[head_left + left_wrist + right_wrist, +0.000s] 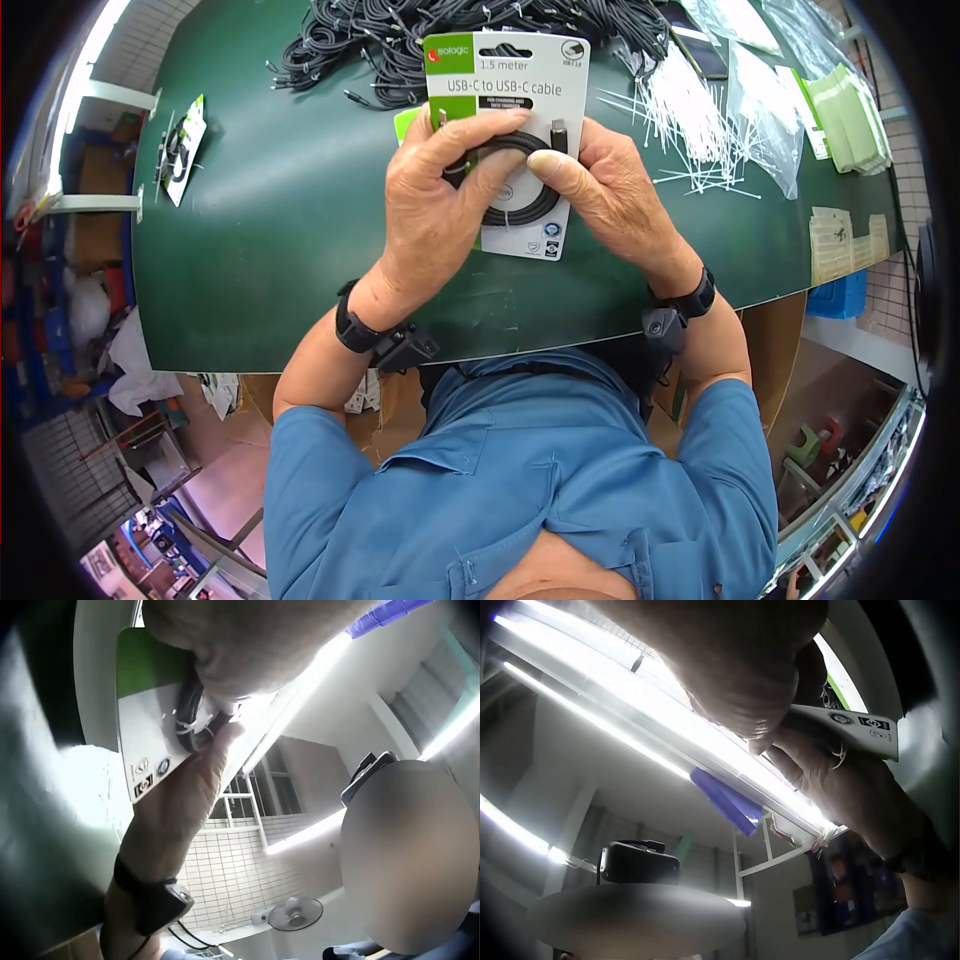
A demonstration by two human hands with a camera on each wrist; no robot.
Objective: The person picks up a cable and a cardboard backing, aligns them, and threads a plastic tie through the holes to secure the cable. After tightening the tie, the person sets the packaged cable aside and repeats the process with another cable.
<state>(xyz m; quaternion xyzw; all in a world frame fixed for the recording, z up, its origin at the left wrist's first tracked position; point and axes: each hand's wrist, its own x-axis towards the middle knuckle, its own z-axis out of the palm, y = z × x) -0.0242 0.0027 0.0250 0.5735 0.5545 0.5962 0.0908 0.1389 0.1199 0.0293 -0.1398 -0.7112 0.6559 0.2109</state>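
Observation:
A white and green card (530, 240) printed "USB-C to USB-C cable" stands raised above the green table, a coiled black cable (548, 204) on its front. The left hand (430, 205) grips the card's left side, thumb and finger on the coil. From the right side, the right hand (620, 200) holds the card, its thumb on the coil's top near a cable plug (559, 134). A white tie crosses the coil's lower part. In the left wrist view the card (142, 724) shows its lower corner; the right wrist view shows the card's edge (881, 735). Fingers behind the card are hidden.
Bundled black cables (340, 45) lie at the back of the table (250, 290). White ties (690, 125), plastic bags (765, 110) and a stack of green-white cards (850, 130) are at the right. Another carded cable (183, 150) lies at the left.

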